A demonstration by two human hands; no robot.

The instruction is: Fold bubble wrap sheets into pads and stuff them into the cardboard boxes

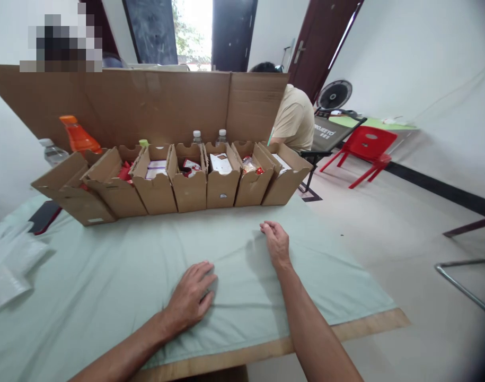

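Note:
My left hand (192, 294) rests on the pale green tablecloth (118, 276) with its fingers apart and nothing in it. Farther forward and to the right, my right hand (276, 241) has its fingers curled together over the cloth; whether something small is between the fingertips cannot be made out. Beyond both hands stands a row of several open cardboard bins (190, 193). They hold small items, among them a red packet (125, 171), a white and purple box (156, 169), a white box (220, 164) and wrapped pieces (249, 165).
Behind the bins are a cardboard panel (158, 101), an orange bottle (81, 137) and clear bottles. Plastic bags (11, 265) and a dark phone-like object (44, 216) lie at left. A person (296, 114) sits beyond the panel, near a red chair (367, 144).

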